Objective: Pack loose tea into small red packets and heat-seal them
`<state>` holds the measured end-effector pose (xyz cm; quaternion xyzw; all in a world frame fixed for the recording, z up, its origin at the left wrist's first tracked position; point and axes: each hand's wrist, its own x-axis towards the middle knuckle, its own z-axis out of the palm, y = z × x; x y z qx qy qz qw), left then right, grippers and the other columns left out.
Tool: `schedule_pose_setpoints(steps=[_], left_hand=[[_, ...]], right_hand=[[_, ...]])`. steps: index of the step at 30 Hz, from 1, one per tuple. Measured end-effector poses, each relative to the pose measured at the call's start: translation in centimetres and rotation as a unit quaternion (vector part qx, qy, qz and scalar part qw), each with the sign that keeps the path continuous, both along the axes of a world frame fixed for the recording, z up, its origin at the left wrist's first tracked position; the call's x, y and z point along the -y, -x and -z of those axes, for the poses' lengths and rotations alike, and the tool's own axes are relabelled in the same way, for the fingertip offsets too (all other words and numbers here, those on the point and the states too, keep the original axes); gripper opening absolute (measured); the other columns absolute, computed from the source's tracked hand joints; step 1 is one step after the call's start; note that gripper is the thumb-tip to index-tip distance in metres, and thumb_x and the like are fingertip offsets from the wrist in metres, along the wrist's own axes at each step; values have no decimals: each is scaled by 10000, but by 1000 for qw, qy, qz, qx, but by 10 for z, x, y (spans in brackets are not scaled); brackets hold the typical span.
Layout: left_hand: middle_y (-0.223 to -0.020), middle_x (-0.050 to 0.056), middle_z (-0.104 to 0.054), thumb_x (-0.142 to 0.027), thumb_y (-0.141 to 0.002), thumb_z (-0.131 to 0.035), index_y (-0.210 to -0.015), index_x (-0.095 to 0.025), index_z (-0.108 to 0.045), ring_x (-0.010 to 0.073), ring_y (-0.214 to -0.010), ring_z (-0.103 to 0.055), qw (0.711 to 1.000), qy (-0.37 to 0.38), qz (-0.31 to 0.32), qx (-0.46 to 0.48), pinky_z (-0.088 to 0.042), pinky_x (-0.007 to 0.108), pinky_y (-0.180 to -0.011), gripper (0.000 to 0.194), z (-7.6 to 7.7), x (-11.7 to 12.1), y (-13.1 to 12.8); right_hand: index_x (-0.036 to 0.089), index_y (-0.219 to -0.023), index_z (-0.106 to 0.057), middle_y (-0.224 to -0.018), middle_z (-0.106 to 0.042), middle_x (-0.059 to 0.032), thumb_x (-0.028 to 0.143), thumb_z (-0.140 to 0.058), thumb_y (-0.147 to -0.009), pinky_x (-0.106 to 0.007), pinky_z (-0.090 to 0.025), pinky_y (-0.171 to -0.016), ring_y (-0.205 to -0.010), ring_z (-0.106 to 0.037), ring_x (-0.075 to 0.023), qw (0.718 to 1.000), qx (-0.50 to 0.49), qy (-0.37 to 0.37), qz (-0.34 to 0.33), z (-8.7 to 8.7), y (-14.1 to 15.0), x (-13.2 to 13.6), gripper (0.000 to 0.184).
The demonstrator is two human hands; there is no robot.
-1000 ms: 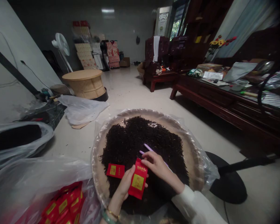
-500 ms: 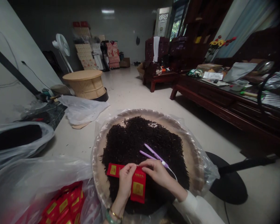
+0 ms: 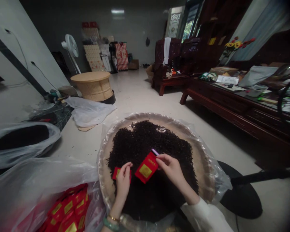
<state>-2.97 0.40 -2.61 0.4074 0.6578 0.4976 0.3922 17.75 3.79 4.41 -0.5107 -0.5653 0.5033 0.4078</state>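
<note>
A red packet (image 3: 146, 168) with a gold square hangs tilted over the dark loose tea leaves (image 3: 159, 196), its upper right corner pinched in my right hand (image 3: 170, 166). My left hand (image 3: 123, 180) is closed around a second red packet (image 3: 115, 173), which shows on both sides of the fingers and is mostly covered by them. Beyond the right-hand packet, one tip of a purple hair straightener (image 3: 155, 151) pokes out; the rest of it is hidden. The leaves lie in a wide round tray (image 3: 106, 161) lined with clear plastic.
At lower left, a clear plastic bag (image 3: 62, 167) holds several red packets (image 3: 69, 207). Another bag (image 3: 50, 137) of dark leaves stands behind it. A black round stand base (image 3: 244, 199) is right of the tray. A long wooden table (image 3: 219, 106) runs along the right.
My hands have drawn apart. The right hand has lifted one packet and swung it up and right, tilting it, over the hair straightener. The view has shifted slightly left.
</note>
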Motion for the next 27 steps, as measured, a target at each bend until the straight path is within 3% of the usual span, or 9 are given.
schedule_pose_setpoints(steps=[2, 4, 5, 8, 12, 17, 22, 24, 27], left_hand=[[-1139, 118, -673, -350, -798, -514, -1074, -200, -648, 301, -1104, -581, 987, -22, 33, -155, -458, 432, -933, 342, 13, 0, 21], [-1195, 92, -649, -265, -716, -587, -1066, -232, -658, 324, -1212, -508, 979, -29, 57, -192, -365, 460, -1048, 358, 22, 3, 39], [-1262, 81, -613, -219, -700, -581, -1111, -238, -644, 320, -1271, -456, 974, -34, 78, -209, -322, 463, -1085, 416, 24, 5, 46], [-1341, 87, -552, -76, -637, -525, -1201, -203, -600, 309, -1344, -360, 946, -21, 142, -292, -250, 494, -1125, 583, 25, 8, 56], [-1181, 81, -644, -34, -654, -524, -1186, -200, -600, 287, -1199, -485, 893, 7, 188, -409, -353, 484, -1045, 562, 11, 4, 61], [-849, 73, -707, -166, -771, -549, -882, -197, -703, 256, -858, -620, 909, 16, 215, -357, -480, 403, -816, 192, -12, -1, 65], [-834, 60, -719, -284, -772, -591, -838, -190, -717, 217, -790, -652, 955, -43, 190, -225, -512, 330, -747, 170, -30, 6, 45], [-811, 49, -731, -282, -741, -611, -808, -195, -725, 206, -747, -654, 961, -42, 187, -197, -521, 304, -697, 158, -33, 8, 33], [-753, 36, -740, -269, -688, -632, -794, -186, -729, 188, -649, -642, 972, -22, 170, -161, -521, 284, -626, 166, -34, 8, 18]], right_hand=[[216, -984, -701, -892, -723, -76, 562, -635, -771, -379, -573, -714, -773, -693, -246, 995, -75, 12, -61, -17, 9, 5, 413], [251, -1136, -656, -1053, -705, -79, 534, -669, -766, -397, -562, -815, -941, -680, -255, 972, -128, 33, -196, -30, 21, 11, 466], [260, -1184, -631, -1122, -685, -80, 524, -673, -772, -409, -539, -881, -1029, -653, -254, 962, -140, 34, -231, -33, 25, 13, 491], [249, -1184, -631, -1208, -649, -90, 525, -645, -801, -438, -465, -1001, -1152, -589, -248, 972, -117, 18, -203, -25, 28, 10, 472], [216, -1088, -674, -1097, -693, -95, 495, -610, -831, -417, -536, -897, -1030, -647, -250, 986, -44, 23, -161, 6, 18, 4, 384], [188, -1122, -661, -1078, -704, -96, 285, -551, -877, -394, -553, -869, -959, -671, -228, 982, 72, -36, -173, 28, 20, 18, 286], [203, -1402, -425, -1411, -483, -132, 167, -520, -874, -464, -431, -1059, -1292, -459, -260, 949, 180, -208, -152, 33, 35, 31, 537], [219, -1441, -358, -1424, -466, -130, 138, -500, -879, -485, -411, -1076, -1317, -424, -261, 927, 214, -272, -144, 34, 38, 32, 584], [219, -1419, -386, -1369, -512, -139, 114, -455, -898, -502, -455, -1031, -1285, -450, -274, 894, 260, -348, -107, 36, 37, 31, 536]])
